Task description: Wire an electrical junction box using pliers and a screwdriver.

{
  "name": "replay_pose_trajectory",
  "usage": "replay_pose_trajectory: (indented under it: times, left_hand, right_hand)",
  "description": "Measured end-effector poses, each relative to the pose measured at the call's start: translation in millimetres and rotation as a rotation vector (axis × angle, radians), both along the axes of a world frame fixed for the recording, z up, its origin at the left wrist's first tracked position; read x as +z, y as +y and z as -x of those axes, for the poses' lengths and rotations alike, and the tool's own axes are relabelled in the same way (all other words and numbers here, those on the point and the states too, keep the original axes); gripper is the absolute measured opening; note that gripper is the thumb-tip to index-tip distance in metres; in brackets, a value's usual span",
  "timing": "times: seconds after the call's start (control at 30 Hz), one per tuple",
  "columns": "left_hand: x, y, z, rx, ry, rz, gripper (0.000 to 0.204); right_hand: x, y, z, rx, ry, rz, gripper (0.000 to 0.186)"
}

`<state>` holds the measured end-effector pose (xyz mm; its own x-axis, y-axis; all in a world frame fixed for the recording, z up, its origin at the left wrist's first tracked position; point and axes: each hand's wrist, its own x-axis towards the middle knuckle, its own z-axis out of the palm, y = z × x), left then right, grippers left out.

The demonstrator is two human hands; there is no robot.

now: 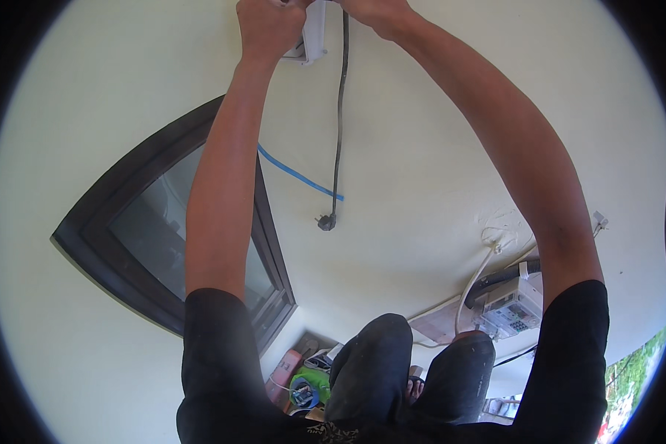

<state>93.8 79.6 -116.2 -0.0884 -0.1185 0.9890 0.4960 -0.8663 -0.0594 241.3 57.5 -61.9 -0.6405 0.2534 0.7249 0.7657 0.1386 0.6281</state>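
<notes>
Both arms reach up to the top of the head view, where a white box point(314, 35) is fixed to the wall. My left hand point(270, 29) is against the box's left side, its fingers curled; what they hold is cut off by the upper edge. To the right of the box is my right hand point(377, 13), near the top of a black power cord point(342, 96); its fingertips lie out of the picture. The cord hangs down the wall and ends in a black plug point(326, 221). A blue tube point(296, 173) sticks out from behind my left forearm and passes by the cord above the plug.
At left is a dark-framed window point(155, 214). Lower right, a meter box point(509, 309) with a corrugated black conduit point(496, 281) sits on a board, and a white cable point(472, 285) runs from the wall. Below my knees lie a green bag point(314, 381) and a pink item point(283, 376).
</notes>
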Motion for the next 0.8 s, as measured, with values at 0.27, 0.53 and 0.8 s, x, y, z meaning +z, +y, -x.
replay_pose_trajectory:
  times: [0.27,0.53,0.8]
  left_hand:
    - [-4,-9,10,-0.078,-0.027,0.194,0.015]
    - [0,-16,11,-0.080,0.004,0.350,0.018]
    - [-5,-13,8,-0.179,-0.054,0.232,0.019]
  right_hand:
    - [-6,-21,-8,0.522,0.254,0.085,0.014]
    - [2,4,-15,0.467,-0.264,-0.141,0.014]
    - [-9,-26,19,0.345,0.382,0.357,0.022]
